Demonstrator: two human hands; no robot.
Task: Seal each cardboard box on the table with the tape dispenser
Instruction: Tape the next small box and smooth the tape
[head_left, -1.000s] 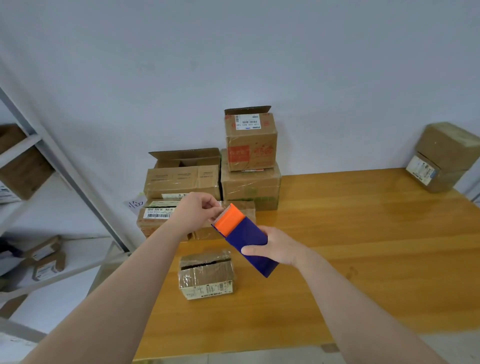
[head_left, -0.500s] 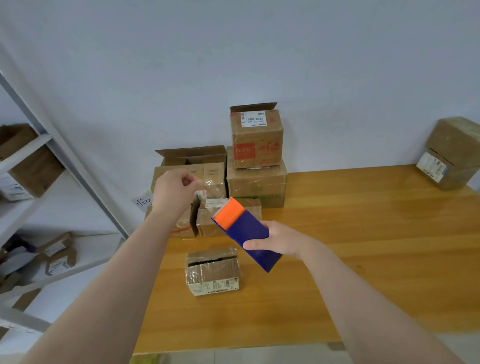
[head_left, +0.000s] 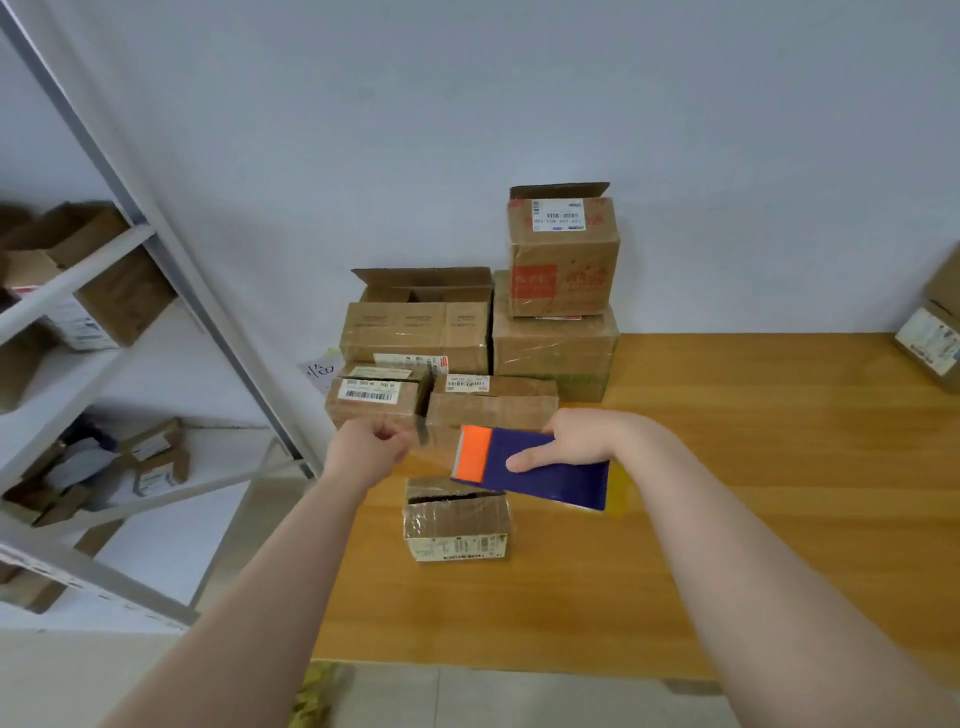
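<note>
1. Wooden worktop (head_left: 753, 467): carries every box; bare across the 3 o'clock half, crowded from centre up toward 11 o'clock.
2. Stack of cardboard boxes (head_left: 553, 353) at 12 o'clock against the wall: top box (head_left: 563, 260) with a rear flap raised, open box (head_left: 421, 317) at 11 o'clock with flaps up; contents of both hidden. Lower boxes look shut, some under glossy film.
3. Two labelled boxes (head_left: 374, 400) just in front of the stack: lids down, seal not readable.
4. Small box (head_left: 457, 525) nearest, at centre: top flaps down with a dark gap between them, not yet taped; inside hidden.
5. Tape dispenser (head_left: 530, 467), blue body with orange end: held in the air just above and behind the small box, orange end pointing to 9 o'clock.
6. Right hand (head_left: 576, 441): grip wrapped over the dispenser, thumb pressed on its blue face.
7. Left hand (head_left: 369, 452): grip pinched nearly closed at 9 o'clock of the orange end; probably clear tape drawn out, too blurred to confirm.
8. Step judged: drawing tape for the small box. Next calls for lowering the tape end onto the flap gap and running along the seam.
</note>
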